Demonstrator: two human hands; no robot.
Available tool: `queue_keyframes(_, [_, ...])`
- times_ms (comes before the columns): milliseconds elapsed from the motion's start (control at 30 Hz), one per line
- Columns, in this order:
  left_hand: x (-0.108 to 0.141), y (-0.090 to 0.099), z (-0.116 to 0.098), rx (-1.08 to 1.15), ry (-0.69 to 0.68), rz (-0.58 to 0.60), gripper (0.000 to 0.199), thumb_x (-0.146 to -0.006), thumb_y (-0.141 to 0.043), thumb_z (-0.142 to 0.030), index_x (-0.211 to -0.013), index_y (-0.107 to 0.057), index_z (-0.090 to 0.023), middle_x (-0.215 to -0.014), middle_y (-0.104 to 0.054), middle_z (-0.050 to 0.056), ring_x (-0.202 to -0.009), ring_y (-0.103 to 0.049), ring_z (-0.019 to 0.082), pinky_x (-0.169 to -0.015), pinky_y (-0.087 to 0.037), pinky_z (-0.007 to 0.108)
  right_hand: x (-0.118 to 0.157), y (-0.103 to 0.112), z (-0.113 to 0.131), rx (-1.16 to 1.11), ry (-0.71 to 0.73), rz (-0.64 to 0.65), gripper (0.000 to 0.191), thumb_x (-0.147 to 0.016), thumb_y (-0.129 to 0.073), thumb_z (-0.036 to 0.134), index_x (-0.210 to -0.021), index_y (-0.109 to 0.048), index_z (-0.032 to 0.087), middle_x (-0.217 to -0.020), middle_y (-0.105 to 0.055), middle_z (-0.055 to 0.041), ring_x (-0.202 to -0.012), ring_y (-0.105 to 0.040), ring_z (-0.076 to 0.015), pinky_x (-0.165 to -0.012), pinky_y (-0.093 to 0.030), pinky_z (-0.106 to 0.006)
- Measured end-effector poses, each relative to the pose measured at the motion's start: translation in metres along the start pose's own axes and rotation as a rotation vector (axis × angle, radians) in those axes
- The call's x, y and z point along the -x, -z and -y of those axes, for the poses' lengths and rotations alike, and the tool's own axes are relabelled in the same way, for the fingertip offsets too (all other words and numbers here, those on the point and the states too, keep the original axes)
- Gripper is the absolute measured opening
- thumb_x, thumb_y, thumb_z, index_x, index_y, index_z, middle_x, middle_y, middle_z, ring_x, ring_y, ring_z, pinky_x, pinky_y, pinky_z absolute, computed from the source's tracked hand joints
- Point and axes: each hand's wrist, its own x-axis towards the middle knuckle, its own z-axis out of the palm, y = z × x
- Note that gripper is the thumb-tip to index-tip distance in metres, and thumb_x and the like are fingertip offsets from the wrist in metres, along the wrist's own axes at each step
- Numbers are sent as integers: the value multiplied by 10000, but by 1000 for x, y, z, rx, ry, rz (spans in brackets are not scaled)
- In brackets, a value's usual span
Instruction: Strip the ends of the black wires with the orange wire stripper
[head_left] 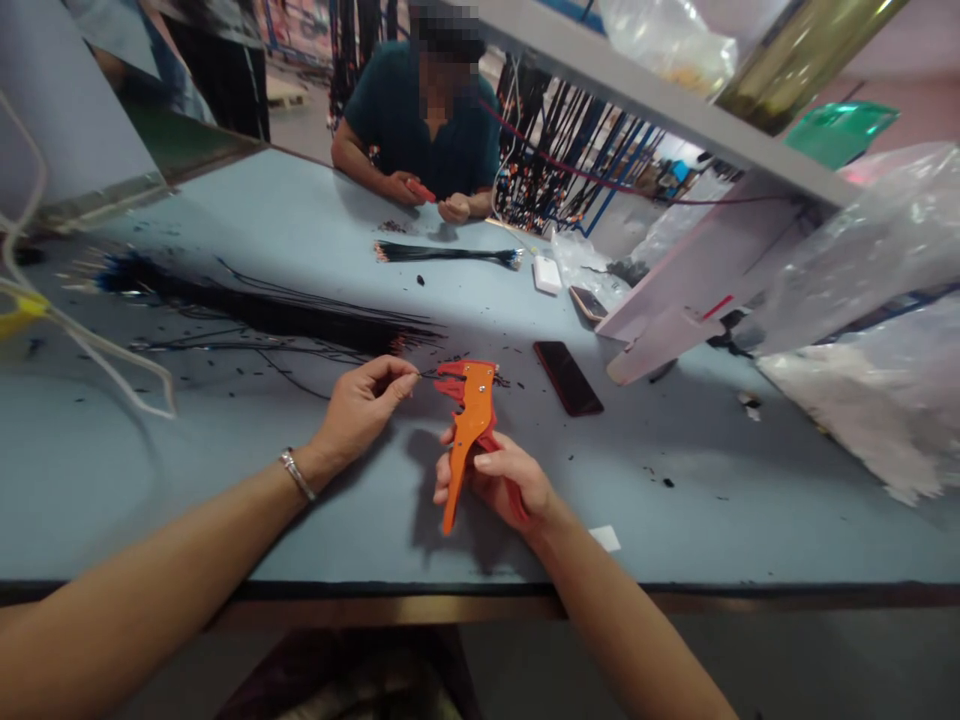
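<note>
My right hand (510, 480) is wrapped round the handles of an orange and red wire stripper (474, 405), held upright over the table. Its red jaws point left and look parted. In a pinch between thumb and fingertips, my left hand (367, 405) holds a thin black wire (426, 374), whose end reaches to the jaws. Whether the tip lies inside them is too small to tell. Behind my left hand, a thick bundle of black wires (277, 312) lies across the table, with copper-coloured ends near my fingers and blue ends at the far left.
Opposite me a person (420, 130) holds a red tool. A smaller wire bundle (450, 254) lies before them. A dark phone (568, 378) rests right of the stripper, near a white box (547, 275). A shelf post (675, 290) and plastic bags (862, 260) stand right. Black scraps are scattered about.
</note>
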Motion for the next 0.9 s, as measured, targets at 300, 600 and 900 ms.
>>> queue_keyframes(300, [2, 0, -4, -34, -31, 37, 227, -775, -631, -384, -784, -682, -163, -684, -635, 5, -646, -542, 135, -604, -446, 223, -1, 1, 1, 84, -15, -35, 384, -716, -658, 267, -1063, -596, 115, -901, -716, -97, -698, -716, -210, -554, -439, -243])
queue_keyframes(600, [3, 2, -5, -80, -79, 88, 212, -798, -609, -356, -796, -700, -163, -728, -698, 22, -692, -603, 153, -658, -479, 235, 0, 0, 1, 97, -36, -5, 353, -727, -709, 270, -1024, -588, 121, -817, -692, -55, -688, -706, -226, -612, -559, -338])
queue_keyframes(900, [3, 4, -7, -81, -93, 116, 210, -807, -605, -354, -762, -682, -164, -719, -688, 15, -688, -592, 149, -661, -466, 235, 1, 3, 0, 185, -56, -26, 392, -730, -774, 319, -1007, -567, 134, -809, -660, -45, -680, -678, -184, -598, -564, -303])
